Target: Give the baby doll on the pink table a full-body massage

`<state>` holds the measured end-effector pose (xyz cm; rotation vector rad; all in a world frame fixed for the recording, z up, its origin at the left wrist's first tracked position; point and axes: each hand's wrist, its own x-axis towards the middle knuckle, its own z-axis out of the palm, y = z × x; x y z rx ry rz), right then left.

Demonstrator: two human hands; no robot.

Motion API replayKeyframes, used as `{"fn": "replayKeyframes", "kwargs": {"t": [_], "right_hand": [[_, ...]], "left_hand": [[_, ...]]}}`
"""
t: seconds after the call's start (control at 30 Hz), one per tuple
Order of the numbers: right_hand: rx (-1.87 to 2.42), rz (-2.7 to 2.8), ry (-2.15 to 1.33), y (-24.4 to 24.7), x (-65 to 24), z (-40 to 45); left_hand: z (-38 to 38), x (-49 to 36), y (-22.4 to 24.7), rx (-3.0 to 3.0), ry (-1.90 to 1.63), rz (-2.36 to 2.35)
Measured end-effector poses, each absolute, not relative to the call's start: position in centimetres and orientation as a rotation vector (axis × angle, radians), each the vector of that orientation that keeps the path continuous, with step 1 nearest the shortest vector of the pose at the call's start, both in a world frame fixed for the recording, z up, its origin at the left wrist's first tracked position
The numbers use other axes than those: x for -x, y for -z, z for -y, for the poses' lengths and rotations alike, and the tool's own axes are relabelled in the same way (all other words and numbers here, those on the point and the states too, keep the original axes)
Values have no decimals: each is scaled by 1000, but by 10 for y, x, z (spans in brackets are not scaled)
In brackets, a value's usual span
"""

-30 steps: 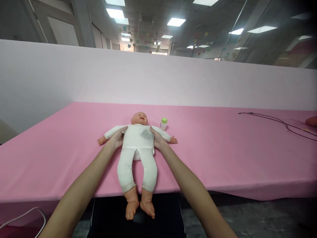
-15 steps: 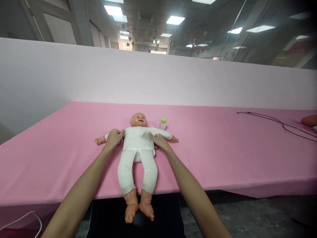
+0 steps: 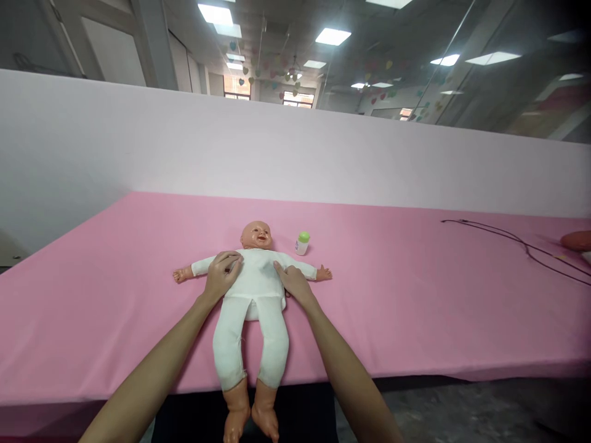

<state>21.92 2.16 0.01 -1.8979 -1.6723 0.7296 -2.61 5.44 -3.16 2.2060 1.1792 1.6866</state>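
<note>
A baby doll (image 3: 255,274) with a white cloth body lies on its back, its head away from me and both arms spread. Its bare feet hang over the near table edge. My left hand (image 3: 223,274) is at the doll's chest and armpit on the left, with bent fingers and thumb closing together on the white cloth. On the opposite side, my right hand (image 3: 295,283) grips the torso, its thumb on the chest and its other fingers mostly hidden beside or beneath the body. A small white bottle with a green cap (image 3: 303,243) stands just above the doll's arm on the right.
A pink cloth (image 3: 392,295) covers the table, with a low white wall (image 3: 323,157) behind it. Thin black cables (image 3: 508,234) lie at the right, near an orange-brown object (image 3: 575,240) cut by the frame edge.
My left hand has shifted from the doll's side up onto the chest edge. My right hand keeps its place on the torso. The camera view has tilted slightly upward.
</note>
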Motion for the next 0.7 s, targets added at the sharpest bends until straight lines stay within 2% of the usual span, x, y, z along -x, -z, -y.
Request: {"fn": "replayKeyframes", "kwargs": {"t": [0.17,0.33,0.53,0.7], "right_hand": [[2013,1771,-548,-3,-221,-24],[1967,1785,-316,-22,-232,-28],[1777,1699,-369,-50,-252,-47],[1461,1712,-446,-90,-259,-53]], "left_hand": [[-46,19,23,-2379,-1725,-1027],[-39,0,-6,-2301,-1632,-982],[-64,-49,-51,-2004,-1147,-912],[-81,-78,-84,-1677,-1094,-772]]}}
